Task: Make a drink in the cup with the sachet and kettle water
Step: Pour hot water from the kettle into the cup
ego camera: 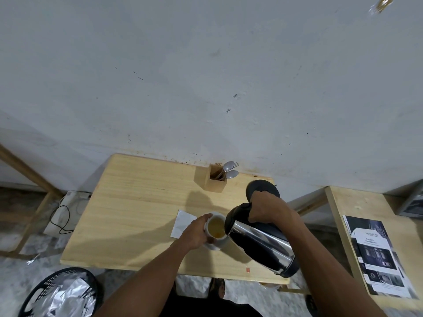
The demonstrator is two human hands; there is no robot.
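Observation:
A white cup [220,241] stands on a saucer on the wooden table [137,213], holding yellowish-brown liquid. My left hand [196,232] wraps around the cup's left side. My right hand [266,207] grips the black handle of a steel kettle [261,241], which is tilted with its spout over the cup's right rim. A white sachet [183,221] lies flat just left of the cup, partly behind my left hand.
The kettle's black base [261,186] sits at the table's back right. A wooden holder [214,179] with spoons and a fork stands by the wall. A black bin [59,294] lined with foil is at lower left. A leaflet [380,255] lies on the right side table.

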